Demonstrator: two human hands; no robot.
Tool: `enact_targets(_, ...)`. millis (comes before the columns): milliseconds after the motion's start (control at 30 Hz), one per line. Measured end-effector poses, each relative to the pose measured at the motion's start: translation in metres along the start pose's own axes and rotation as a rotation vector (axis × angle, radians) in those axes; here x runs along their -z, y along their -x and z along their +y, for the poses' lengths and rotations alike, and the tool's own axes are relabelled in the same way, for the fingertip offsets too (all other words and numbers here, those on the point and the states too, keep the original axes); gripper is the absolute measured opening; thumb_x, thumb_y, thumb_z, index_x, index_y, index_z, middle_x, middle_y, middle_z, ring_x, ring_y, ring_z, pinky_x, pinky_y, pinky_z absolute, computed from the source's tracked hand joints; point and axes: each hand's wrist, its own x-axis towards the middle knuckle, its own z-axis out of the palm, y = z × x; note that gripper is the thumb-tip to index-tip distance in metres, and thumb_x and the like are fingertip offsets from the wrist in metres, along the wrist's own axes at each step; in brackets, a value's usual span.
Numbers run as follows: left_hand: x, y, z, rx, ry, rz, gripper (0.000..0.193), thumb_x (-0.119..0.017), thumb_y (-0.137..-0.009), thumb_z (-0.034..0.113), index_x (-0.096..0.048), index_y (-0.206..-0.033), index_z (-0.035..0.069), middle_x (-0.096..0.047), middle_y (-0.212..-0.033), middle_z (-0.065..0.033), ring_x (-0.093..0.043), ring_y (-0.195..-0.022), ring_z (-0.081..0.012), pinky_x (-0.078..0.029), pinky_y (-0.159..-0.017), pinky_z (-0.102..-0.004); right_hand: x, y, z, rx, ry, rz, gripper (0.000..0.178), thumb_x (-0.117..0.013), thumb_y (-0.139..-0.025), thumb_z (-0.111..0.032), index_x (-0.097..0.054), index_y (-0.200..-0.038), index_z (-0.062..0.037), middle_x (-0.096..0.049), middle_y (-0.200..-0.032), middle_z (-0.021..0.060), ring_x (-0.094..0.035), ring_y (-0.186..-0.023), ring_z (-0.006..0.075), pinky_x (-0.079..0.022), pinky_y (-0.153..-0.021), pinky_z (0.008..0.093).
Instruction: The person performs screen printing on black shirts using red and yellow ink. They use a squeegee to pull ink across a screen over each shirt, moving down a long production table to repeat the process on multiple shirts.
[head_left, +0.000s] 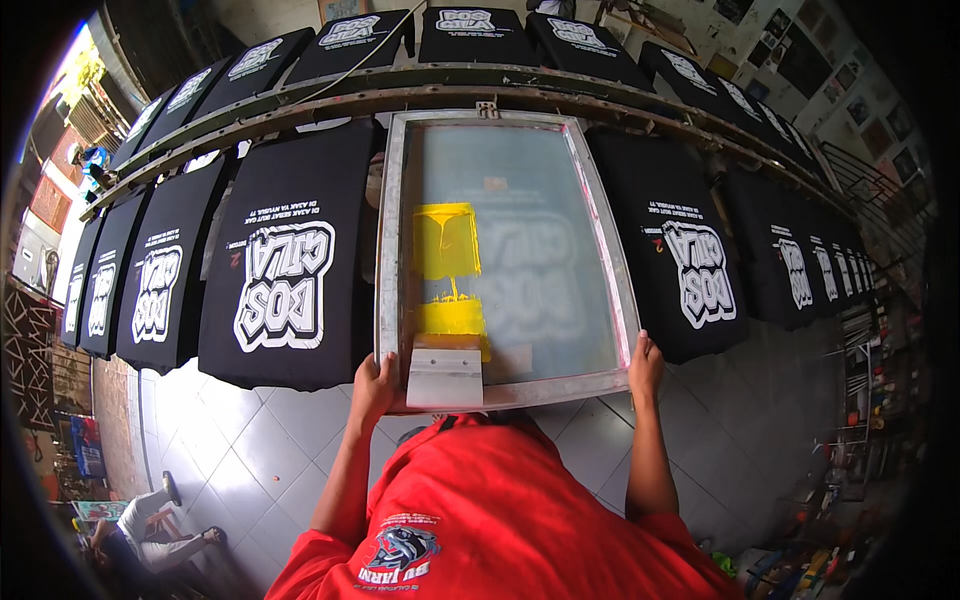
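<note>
In front of me is a screen printing frame (603, 240) with a pale, see-through mesh, lying over a black T-shirt whose white print shows faintly through it. My left hand (377, 385) grips the frame's near left corner. On the near right side, my right hand (645, 367) is closed round the frame's edge, thumb up. Yellow ink (447, 245) is smeared in two patches on the mesh's left part. A grey squeegee (446, 378) rests at the near left end of the frame, beside my left hand, its edge by the lower yellow patch.
Black T-shirts with white prints lie on boards to the left (285, 250) and right (675, 250), with another row beyond the metal rail (330, 92). A metal clip (487, 109) sits at the frame's far edge. A person (155, 535) sits on the tiled floor, lower left.
</note>
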Motion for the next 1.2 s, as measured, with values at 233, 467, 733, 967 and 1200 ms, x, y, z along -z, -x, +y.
enact_targets(233,-0.013,-0.010,-0.023,0.018,-0.007,-0.013,0.037,-0.052,-0.096,0.030,-0.060,-0.094,-0.005,-0.061,-0.070,-0.0145,-0.058,-0.063,-0.0192,-0.047,-0.061,-0.0366,-0.010,-0.007,0.010,-0.004,0.056,-0.064,0.057,-0.041,-0.097,-0.049,-0.063,-0.100,0.0037,-0.064,-0.095,0.0281,-0.060,-0.095,0.0450,-0.046,-0.080,0.0481)
enact_targets(467,-0.007,-0.010,-0.030,0.011,0.039,-0.001,0.039,-0.051,-0.097,0.032,-0.062,-0.099,-0.005,-0.063,-0.073,-0.0105,-0.057,-0.066,-0.0155,-0.048,-0.062,-0.0351,0.022,0.053,-0.061,0.538,0.083,-0.005,0.061,-0.065,-0.086,-0.036,-0.048,-0.129,0.0044,-0.050,-0.130,0.0261,-0.047,-0.122,0.0420,-0.037,-0.105,0.0455)
enact_targets(733,-0.010,-0.011,-0.028,0.029,-0.018,0.008,0.039,-0.053,-0.095,0.033,-0.062,-0.099,-0.005,-0.064,-0.076,-0.0154,-0.060,-0.071,-0.0172,-0.048,-0.067,-0.0352,-0.054,0.167,-0.172,1.318,0.179,-0.508,0.074,-0.078,-0.069,-0.040,-0.052,-0.127,-0.0029,-0.049,-0.128,0.0162,-0.046,-0.121,0.0310,-0.039,-0.101,0.0402)
enact_targets(967,-0.015,-0.011,-0.029,0.056,0.096,0.005,0.040,-0.055,-0.094,0.033,-0.060,-0.091,-0.006,-0.064,-0.071,-0.0211,-0.064,-0.065,-0.0266,-0.049,-0.062,-0.0410,-0.076,0.167,-0.188,1.295,0.370,-0.542,0.053,-0.071,-0.069,-0.014,-0.054,-0.117,-0.0027,-0.059,-0.100,0.0096,-0.058,-0.095,0.0271,-0.049,-0.083,0.0385)
enact_targets(1200,-0.014,-0.014,-0.033,-0.048,-0.068,0.004,0.040,-0.053,-0.094,0.033,-0.060,-0.090,-0.006,-0.064,-0.073,-0.0236,-0.066,-0.072,-0.0360,-0.048,-0.065,-0.0434,-0.082,0.154,-0.217,1.105,0.374,-0.456,0.024,-0.066,-0.075,-0.011,-0.064,-0.098,-0.0033,-0.065,-0.086,0.0120,-0.064,-0.083,0.0299,-0.053,-0.070,0.0405)
